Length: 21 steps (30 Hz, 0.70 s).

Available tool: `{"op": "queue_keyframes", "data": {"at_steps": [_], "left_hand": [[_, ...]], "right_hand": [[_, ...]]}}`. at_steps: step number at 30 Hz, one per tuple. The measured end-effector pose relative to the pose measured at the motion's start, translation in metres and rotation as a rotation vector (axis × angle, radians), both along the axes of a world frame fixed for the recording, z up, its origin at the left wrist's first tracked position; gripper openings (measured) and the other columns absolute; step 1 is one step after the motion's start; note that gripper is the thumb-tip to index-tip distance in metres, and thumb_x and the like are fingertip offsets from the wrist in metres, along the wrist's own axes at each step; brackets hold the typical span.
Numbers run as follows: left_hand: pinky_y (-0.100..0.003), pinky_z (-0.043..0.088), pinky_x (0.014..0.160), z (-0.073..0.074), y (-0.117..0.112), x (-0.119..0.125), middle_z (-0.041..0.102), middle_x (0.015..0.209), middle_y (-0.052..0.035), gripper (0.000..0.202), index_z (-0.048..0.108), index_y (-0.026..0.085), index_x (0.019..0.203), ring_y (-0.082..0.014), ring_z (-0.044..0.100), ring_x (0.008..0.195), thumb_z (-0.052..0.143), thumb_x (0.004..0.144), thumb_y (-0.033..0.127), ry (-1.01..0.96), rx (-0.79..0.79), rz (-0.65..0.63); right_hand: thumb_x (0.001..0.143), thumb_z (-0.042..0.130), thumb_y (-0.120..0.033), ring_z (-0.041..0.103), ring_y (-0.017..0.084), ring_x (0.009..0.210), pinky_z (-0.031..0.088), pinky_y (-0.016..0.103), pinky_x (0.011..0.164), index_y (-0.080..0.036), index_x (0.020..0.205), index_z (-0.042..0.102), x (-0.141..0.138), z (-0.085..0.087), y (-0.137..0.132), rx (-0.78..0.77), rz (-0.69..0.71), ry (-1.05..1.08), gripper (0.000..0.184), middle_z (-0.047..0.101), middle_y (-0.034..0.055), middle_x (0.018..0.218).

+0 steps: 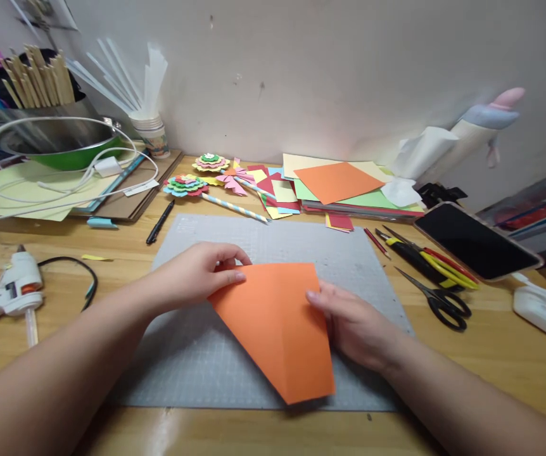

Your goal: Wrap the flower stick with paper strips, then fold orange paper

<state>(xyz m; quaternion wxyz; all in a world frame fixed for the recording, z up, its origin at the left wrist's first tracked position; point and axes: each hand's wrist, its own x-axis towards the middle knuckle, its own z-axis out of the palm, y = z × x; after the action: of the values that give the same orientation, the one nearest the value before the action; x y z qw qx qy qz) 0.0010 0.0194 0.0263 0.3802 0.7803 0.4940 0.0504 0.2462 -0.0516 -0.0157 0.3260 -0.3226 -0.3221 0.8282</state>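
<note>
An orange sheet of paper (pixel 277 323) is held tilted above a grey cutting mat (pixel 182 367), with a faint crease running down its middle. My left hand (pixel 213 269) pinches its upper left corner, thumb on top and the fingers partly hidden behind. At the right edge, my right hand (pixel 349 320) grips the sheet with the thumb on its face; the other fingers are beneath and mostly out of sight.
Scissors (pixel 437 297), pliers (pixel 420 259) and a propped phone (pixel 479 240) are on the right. A glue gun (pixel 16 288) lies left, near a black pen (pixel 160 221). Behind the mat are paper flowers (pixel 186 185) and a stack of coloured paper (pixel 363 196).
</note>
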Motion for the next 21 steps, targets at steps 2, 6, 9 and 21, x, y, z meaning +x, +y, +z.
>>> {"op": "queue_keyframes", "data": {"at_steps": [2,6,9,21], "left_hand": [[-0.036,0.042,0.079,-0.008,-0.002,0.006,0.065,0.086,-0.0011,0.023,0.066,0.026,0.098,-0.0203,0.059,0.084,0.052,0.084,0.038,0.047,0.155,-0.034],[-0.048,0.025,0.1,-0.029,-0.014,0.021,0.058,0.121,-0.0078,0.036,0.059,0.025,0.115,-0.0276,0.047,0.116,0.058,0.082,0.039,0.082,0.542,0.026],[-0.047,0.024,0.101,-0.04,-0.017,0.031,0.061,0.121,-0.0067,0.034,0.055,0.023,0.119,-0.0247,0.049,0.113,0.05,0.089,0.037,0.02,0.49,0.0],[-0.04,0.036,0.078,-0.05,-0.028,0.033,0.06,0.091,-0.0056,0.023,0.063,0.023,0.107,-0.0241,0.051,0.09,0.046,0.092,0.024,0.274,0.713,-0.156]], "right_hand": [[0.088,0.058,-0.027,0.063,0.023,0.098,0.047,0.038,0.086,-0.02,0.121,0.056,-0.001,-0.002,0.005,0.026,-0.089,-0.049,0.033,0.066,0.0091,0.113],[0.086,0.059,-0.027,0.064,0.024,0.096,0.047,0.041,0.086,-0.022,0.12,0.054,-0.004,-0.01,0.009,0.062,-0.172,-0.131,0.035,0.066,0.0091,0.114],[0.084,0.06,-0.03,0.064,0.023,0.096,0.047,0.041,0.086,-0.021,0.117,0.054,-0.005,-0.01,0.008,0.096,-0.128,-0.147,0.034,0.065,0.0093,0.113],[0.083,0.052,-0.03,0.045,0.01,0.049,0.036,0.025,0.048,-0.026,0.112,0.049,0.008,-0.019,0.036,0.529,-0.269,-0.985,0.029,0.052,-0.0062,0.068]]}}
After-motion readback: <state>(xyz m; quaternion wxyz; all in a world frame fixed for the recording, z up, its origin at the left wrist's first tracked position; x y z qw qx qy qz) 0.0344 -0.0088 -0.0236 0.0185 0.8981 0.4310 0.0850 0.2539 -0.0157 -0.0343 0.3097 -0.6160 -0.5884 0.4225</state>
